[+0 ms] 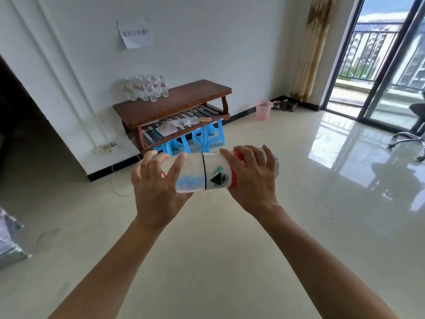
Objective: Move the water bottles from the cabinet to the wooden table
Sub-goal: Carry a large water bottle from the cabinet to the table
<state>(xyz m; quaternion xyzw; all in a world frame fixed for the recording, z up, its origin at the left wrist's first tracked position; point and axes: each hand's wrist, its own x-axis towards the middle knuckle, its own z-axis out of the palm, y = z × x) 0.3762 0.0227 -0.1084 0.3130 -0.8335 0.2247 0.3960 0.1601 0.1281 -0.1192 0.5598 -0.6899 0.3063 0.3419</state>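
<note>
Left hand [156,187]: lower middle of the frame, fingers spread and curled round the left end of a clear plastic water bottle with a white, red and green label [207,173], thumb lying across its front.
Right hand [250,180]: just right of centre, fingers wrapped over the top of the bottle's right part, gripping it.
Held bottle: in mid-air between both hands, lying on its side, long axis running left to right across the frame, right end slightly higher. Clear plastic shows past the right hand; which end carries the cap cannot be told.
Floor: glossy cream tiled floor [230,238] below the arms.
Table: dark brown wooden table with a slatted lower shelf [184,100], centre-left, against the wall, well apart from the hands.
Bottles on table: cluster of clear upright water bottles with red labels [147,89] at its left rear corner.
Below table: blue plastic stools [207,137].
Beside table: pink mesh waste basket [263,109] to its right.
Far right: beige curtain [312,49] and dark-framed glass balcony door [377,65].
</note>
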